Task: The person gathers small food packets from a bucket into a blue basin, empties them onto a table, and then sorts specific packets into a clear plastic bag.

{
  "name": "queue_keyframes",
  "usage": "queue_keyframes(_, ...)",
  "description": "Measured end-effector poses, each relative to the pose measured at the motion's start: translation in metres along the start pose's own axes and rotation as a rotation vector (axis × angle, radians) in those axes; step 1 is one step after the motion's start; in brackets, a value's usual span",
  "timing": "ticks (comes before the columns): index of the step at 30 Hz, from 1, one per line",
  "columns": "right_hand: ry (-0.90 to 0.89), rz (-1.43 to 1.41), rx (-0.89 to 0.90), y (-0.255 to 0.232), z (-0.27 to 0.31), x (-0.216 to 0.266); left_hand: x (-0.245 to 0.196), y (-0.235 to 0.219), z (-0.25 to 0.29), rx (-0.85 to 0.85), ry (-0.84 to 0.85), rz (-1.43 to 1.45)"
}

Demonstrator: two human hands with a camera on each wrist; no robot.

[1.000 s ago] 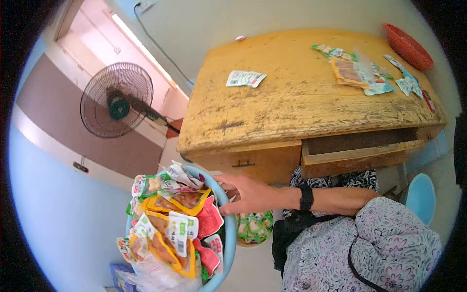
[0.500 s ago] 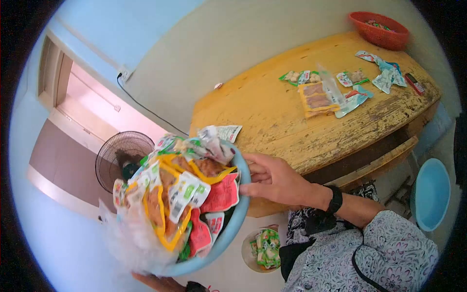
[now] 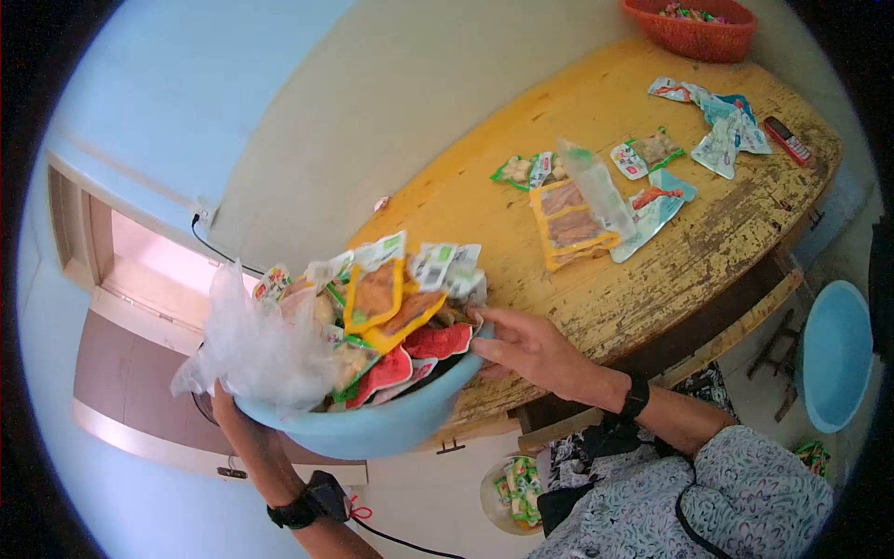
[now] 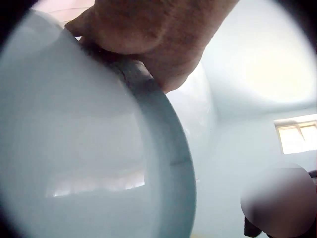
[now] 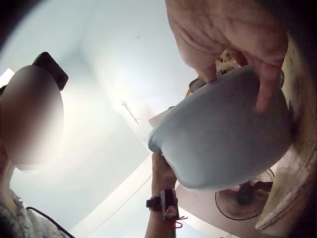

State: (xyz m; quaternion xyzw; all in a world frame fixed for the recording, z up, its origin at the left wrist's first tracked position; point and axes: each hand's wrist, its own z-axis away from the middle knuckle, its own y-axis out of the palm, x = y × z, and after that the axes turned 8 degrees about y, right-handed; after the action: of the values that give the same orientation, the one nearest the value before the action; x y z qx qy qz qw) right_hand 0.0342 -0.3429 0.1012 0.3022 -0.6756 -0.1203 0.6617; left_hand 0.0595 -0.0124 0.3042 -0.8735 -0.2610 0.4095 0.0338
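Note:
Both hands hold a light blue plastic basin (image 3: 386, 430) up at the left end of the wooden desk. My left hand (image 3: 226, 406) grips its far-left rim; in the left wrist view that hand (image 4: 148, 29) bends over the rim. On the opposite side my right hand (image 3: 540, 356) grips the rim. The right wrist view shows this hand (image 5: 228, 34) with digits on both sides of the basin wall. Piled inside are yellow-edged snack packets (image 3: 374, 296), red packets (image 3: 438, 341) and a crumpled clear plastic bag (image 3: 256, 340), which hangs over the left rim.
On the worn desk (image 3: 447, 224) lie more yellow-edged packets (image 3: 570, 219), several green and white packets (image 3: 656, 149) and a red phone (image 3: 788, 140). A red basket (image 3: 694, 37) stands at the back. Below are an open drawer (image 3: 670, 368), another blue basin (image 3: 836, 359) and a bowl of green packets (image 3: 517, 494).
The filled basin has risen and tilted to a more level position beside the desk. My left hand has come into view on its left rim; the right hand stays on the other side.

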Motion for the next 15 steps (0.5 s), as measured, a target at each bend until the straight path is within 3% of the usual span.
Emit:
queue_keyframes(4,0.073,-0.121,-0.07,-0.008,-0.01,0.001,-0.028,0.057,-0.031,-0.016,-0.256,0.201)
queue_keyframes(7,-0.047,0.187,0.003,-0.027,-0.007,0.002,-0.041,0.086,-0.058,0.119,-0.334,0.046)
queue_keyframes(10,-0.125,0.686,-0.051,-0.036,0.021,0.04,-0.036,0.095,-0.07,0.151,-0.275,0.11)
queue_keyframes(13,-0.208,1.107,-0.123,-0.053,0.035,0.043,-0.025,0.096,-0.064,0.063,-0.244,0.191)
queue_keyframes(15,-0.286,1.163,-0.083,-0.065,0.034,0.056,-0.012,0.081,-0.071,0.08,-0.216,0.149)
